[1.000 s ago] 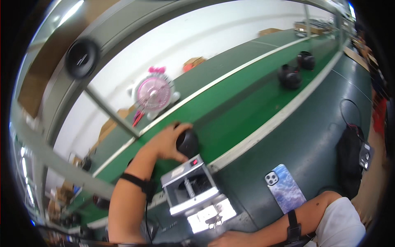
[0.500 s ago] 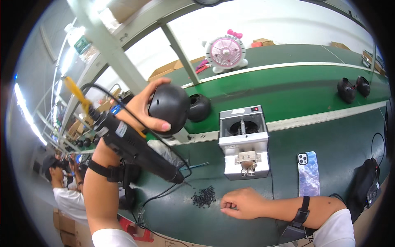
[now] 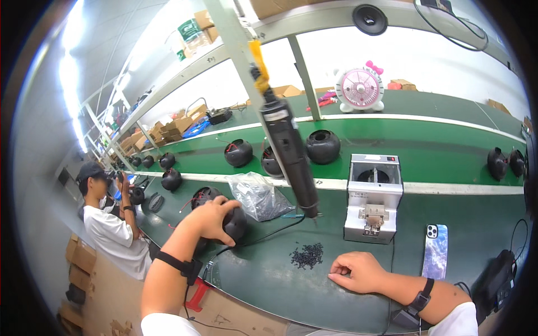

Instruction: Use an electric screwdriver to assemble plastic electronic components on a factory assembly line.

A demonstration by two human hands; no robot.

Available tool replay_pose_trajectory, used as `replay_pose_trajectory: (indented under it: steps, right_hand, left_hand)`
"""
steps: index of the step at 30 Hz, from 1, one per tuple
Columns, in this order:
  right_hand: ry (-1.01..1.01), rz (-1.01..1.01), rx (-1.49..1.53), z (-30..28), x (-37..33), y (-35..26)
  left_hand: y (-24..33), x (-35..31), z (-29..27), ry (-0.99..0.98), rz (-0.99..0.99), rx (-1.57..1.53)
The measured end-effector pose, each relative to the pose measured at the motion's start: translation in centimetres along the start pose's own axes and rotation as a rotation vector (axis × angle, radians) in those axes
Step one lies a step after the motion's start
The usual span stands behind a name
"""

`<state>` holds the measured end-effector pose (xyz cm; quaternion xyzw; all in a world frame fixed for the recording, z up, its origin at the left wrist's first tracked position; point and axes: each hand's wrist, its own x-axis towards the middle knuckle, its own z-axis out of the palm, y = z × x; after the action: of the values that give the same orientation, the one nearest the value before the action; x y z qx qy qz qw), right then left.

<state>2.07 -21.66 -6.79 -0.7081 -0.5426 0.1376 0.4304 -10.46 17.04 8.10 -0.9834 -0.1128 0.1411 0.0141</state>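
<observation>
My left hand [image 3: 216,219] is wrapped over the top of a round black shell [image 3: 235,225] low over the left part of the green table. Just behind it is another black shell [image 3: 205,195] with an opening and red wires. My right hand [image 3: 360,272] rests on the table, fingers loosely curled, with nothing visible in them. Beside its fingertips lies a pile of small black screws [image 3: 307,256]. Between the hands, an electric screwdriver [image 3: 291,157] hangs upright, its bit above the pile. A white and grey screw feeder [image 3: 371,204] stands beyond my right hand.
A clear plastic bag [image 3: 259,196] with dark contents lies behind my left hand. Several black shells, one of them [image 3: 323,147] behind the screwdriver, sit on the green belt [image 3: 414,143]. A phone [image 3: 435,252] lies at right. A co-worker [image 3: 112,224] works at far left.
My left hand has left the belt's edge, where it held a black shell, and is lower on a shell at the table. The screwdriver now hangs free of my left arm. My right hand stays put.
</observation>
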Motion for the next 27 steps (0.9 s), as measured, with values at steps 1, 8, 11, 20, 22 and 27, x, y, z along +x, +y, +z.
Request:
replay_pose_trajectory:
  steps: [1,8,11,20,22,27]
  right_hand:
    - [-0.001,0.026,0.007,-0.1,-0.2,-0.2]
    - [-0.020,0.038,-0.018,0.2,-0.1,-0.4]
    - [-0.020,0.050,-0.037,0.1,-0.1,-0.2]
    - [0.007,0.082,-0.033,-0.1,1.0,-0.3]
    - [0.049,0.115,-0.031,-0.5,1.5,-1.1]
    - [0.090,0.164,0.055,-0.4,2.4,-1.1]
  left_hand:
    - [-0.2,-0.1,0.9,-0.002,-0.019,0.054]
    - [-3.9,0.5,2.9,0.031,0.030,0.132]
    - [-2.2,1.1,0.5,-0.045,0.001,0.257]
    - [-7.9,16.8,-12.2,0.018,-0.120,0.101]
    - [-10.1,23.1,-11.2,0.324,-0.077,0.089]
    - [-20.2,33.7,-4.8,0.152,-0.126,-0.075]
